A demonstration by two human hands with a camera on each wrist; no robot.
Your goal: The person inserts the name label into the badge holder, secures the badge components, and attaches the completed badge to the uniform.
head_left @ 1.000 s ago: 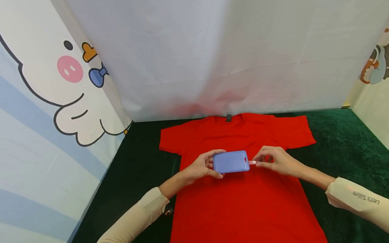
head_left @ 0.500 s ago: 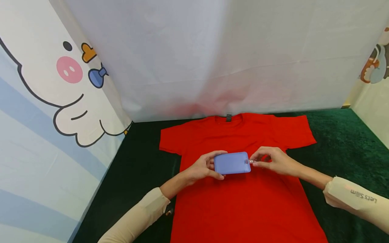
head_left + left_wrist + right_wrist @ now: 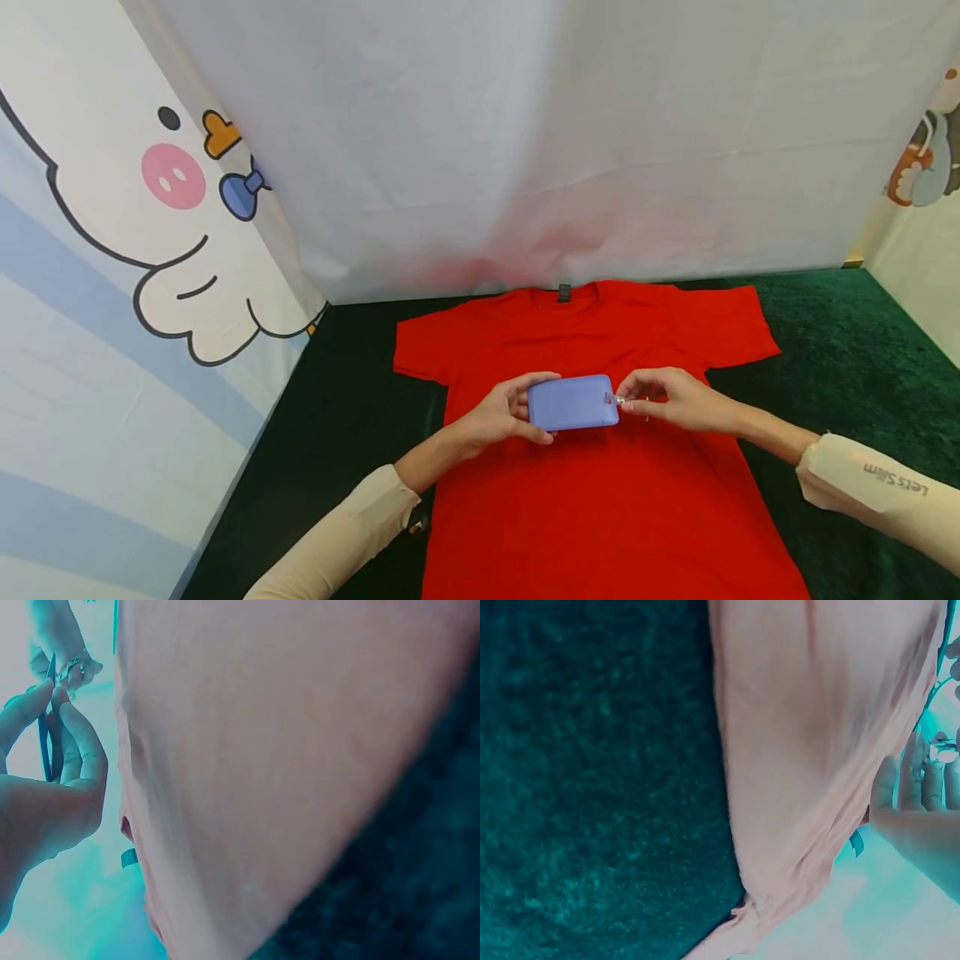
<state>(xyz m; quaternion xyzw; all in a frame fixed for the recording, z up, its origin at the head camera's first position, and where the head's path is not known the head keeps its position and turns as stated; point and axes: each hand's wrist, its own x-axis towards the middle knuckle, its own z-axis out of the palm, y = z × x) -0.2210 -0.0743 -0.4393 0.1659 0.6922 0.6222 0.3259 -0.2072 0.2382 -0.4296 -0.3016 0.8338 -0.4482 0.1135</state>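
Observation:
A periwinkle-blue badge holder is held above a red T-shirt in the head view, its slotted end to the right. My left hand grips the opposite end between thumb and fingers. At the slot, my right hand pinches a short strap with a snap button, its fingertips close to the holder's edge. The left wrist view catches the holder almost edge-on. Shiny metal, seemingly the strap's clip, shows by the right fingers in the right wrist view; most of the strap is hidden.
The T-shirt lies spread on a dark green cloth, its collar toward a white curtain at the back. A panel with a cartoon print stands on the left, a pale wall on the right.
The strap first stretched out flat from the holder; now little of it shows and the snap sits near the slot. My right fingertips moved slightly left, the holder slightly right.

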